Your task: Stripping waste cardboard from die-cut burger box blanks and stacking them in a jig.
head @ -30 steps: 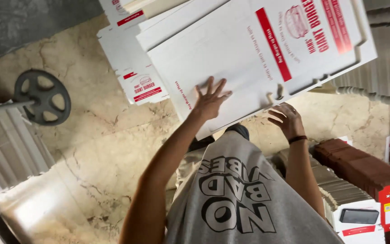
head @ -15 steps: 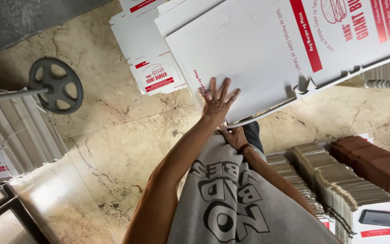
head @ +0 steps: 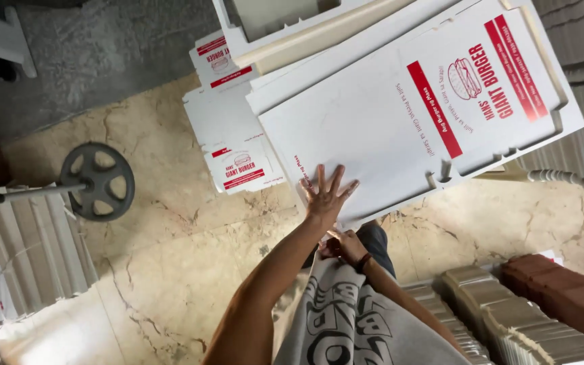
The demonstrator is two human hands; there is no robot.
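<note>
While left hand (head: 326, 192) presses flat, fingers spread, on near corner of flat white carton blank (head: 400, 115), right hand (head: 346, 245) sits low under blank's near edge, against grey shirt (head: 353, 324); grip there too hidden to tell. Blank lies on top of white carton stack (head: 234, 145), over marble floor (head: 170, 270). Round metal wheel (head: 97, 181) stands well apart on one side; brown and grey stacks (head: 549, 304) on the other.
</note>
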